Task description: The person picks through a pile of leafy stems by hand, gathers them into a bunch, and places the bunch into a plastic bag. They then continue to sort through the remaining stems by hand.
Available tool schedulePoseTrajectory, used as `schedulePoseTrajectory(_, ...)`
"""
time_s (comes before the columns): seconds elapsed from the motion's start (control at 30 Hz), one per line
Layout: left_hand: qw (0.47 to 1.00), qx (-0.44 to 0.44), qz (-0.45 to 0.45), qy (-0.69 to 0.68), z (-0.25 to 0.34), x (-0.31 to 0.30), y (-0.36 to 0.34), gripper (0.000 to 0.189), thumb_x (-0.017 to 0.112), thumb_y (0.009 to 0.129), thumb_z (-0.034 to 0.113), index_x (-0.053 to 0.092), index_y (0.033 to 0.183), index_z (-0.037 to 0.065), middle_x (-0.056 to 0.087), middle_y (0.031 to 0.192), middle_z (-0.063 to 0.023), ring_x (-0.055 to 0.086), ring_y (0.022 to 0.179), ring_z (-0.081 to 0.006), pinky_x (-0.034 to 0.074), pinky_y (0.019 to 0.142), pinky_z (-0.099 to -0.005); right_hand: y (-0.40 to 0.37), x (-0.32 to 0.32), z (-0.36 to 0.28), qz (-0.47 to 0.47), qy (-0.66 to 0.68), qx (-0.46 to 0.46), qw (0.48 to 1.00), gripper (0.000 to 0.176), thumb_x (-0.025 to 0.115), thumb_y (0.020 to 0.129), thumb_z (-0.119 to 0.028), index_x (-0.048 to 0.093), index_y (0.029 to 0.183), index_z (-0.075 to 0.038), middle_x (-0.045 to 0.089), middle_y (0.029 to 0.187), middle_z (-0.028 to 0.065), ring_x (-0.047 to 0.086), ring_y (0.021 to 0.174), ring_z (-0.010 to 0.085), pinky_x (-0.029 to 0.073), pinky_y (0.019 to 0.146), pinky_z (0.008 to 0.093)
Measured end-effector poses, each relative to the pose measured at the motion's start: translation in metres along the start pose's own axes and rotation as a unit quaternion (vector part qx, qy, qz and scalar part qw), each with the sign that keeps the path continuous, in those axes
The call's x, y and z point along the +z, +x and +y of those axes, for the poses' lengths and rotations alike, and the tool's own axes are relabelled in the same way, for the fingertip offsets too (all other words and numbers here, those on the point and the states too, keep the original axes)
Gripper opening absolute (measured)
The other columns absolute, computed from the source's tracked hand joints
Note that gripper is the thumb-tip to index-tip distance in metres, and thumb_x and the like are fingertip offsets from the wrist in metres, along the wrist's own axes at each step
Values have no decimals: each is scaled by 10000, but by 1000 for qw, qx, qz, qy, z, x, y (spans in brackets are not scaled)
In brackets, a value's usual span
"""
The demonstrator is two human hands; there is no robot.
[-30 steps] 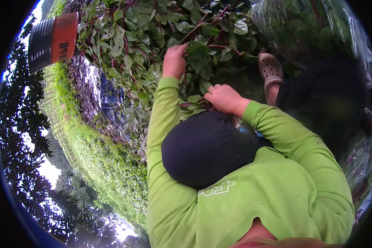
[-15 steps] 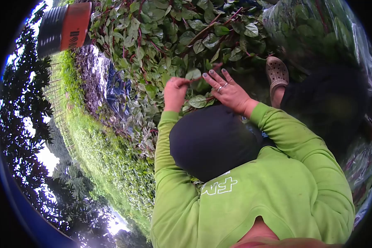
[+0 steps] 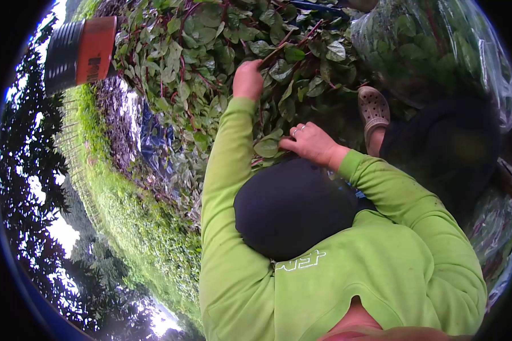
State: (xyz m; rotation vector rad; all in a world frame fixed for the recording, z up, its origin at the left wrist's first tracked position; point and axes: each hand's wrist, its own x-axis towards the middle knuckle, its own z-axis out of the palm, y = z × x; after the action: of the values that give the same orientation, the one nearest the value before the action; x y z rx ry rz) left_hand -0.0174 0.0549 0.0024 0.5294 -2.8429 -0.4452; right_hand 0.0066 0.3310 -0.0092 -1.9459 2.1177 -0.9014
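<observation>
A heap of leafy greens with red stems (image 3: 210, 74) spreads in front of me. My left hand (image 3: 248, 80) reaches out over the heap, its fingers closed at the lower end of a reddish-brown stem (image 3: 277, 48). Closer to me, my right hand (image 3: 314, 144) is curled just beyond my dark-clad knee (image 3: 296, 207). Its thumb and fingers pinch a leafy sprig (image 3: 267, 148), whose leaves stick out to the left. Part of the sprig's stem is hidden by the fingers.
A black and red container (image 3: 81, 54) stands at the upper left. Clear plastic (image 3: 432, 45) covers more greens at upper right. My other leg ends in a brown clog (image 3: 373, 107). Blue sheeting (image 3: 153, 133) and green plants (image 3: 136, 210) lie to the left.
My left hand has moved up and away from my right hand, onto a stem in the heap. My right hand's fingers, outstretched before, are now curled around the sprig.
</observation>
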Motion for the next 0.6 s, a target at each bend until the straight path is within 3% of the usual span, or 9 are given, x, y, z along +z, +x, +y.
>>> schedulePoseTrajectory(0.07,994,-17,-11,107,-4,29,21,218,633,864,110,767,1033,76,709,1042,-154,664,1015,-353,530,899,-430,0,3,3,-8,-22,1,1000,214,544,897,-199,643,1088,-199,642,909,63,659,876,238,501,742,381)
schedulePoseTrajectory(0.17,991,-46,-53,117,-1,13,26,242,662,853,123,750,1071,69,682,987,-164,653,979,-370,527,868,-449,1,6,6,-10,-33,32,999,164,561,875,-177,657,1007,-162,648,899,67,662,873,249,500,732,383)
schedulePoseTrajectory(0.23,997,-18,-12,78,-10,0,19,226,672,839,91,720,1057,56,656,919,-163,639,961,-366,516,853,-467,2,11,9,-48,-29,46,997,130,573,857,-164,662,948,-136,653,902,66,664,881,253,495,741,384)
schedulePoseTrajectory(0.33,998,10,56,26,-5,-25,-4,155,644,868,39,697,1015,42,661,937,-171,636,973,-367,514,865,-457,2,13,5,-13,-31,49,998,83,583,835,-149,655,858,-114,655,893,65,659,890,255,503,855,407)
schedulePoseTrajectory(0.43,988,-100,6,-115,23,-50,-52,207,609,894,6,692,1080,41,677,974,-184,653,989,-355,522,877,-418,6,8,-2,-33,-44,38,998,97,585,837,-160,637,900,-107,673,1039,100,643,1067,264,440,1071,458)
schedulePoseTrajectory(0.53,984,-101,-33,-146,11,-43,-113,276,580,908,-31,715,1135,50,694,1008,-161,675,979,-300,524,883,-350,8,12,0,112,-54,-35,992,146,578,861,-205,680,917,-115,627,1305,121,514,1345,283,293,1209,516)
schedulePoseTrajectory(0.6,962,-140,-93,-214,9,-46,-144,301,584,905,-42,728,1152,55,701,1012,-126,679,985,-252,520,895,-319,8,5,0,93,-50,-28,994,151,594,866,-210,667,950,-108,541,1435,122,423,1431,276,253,1226,533)
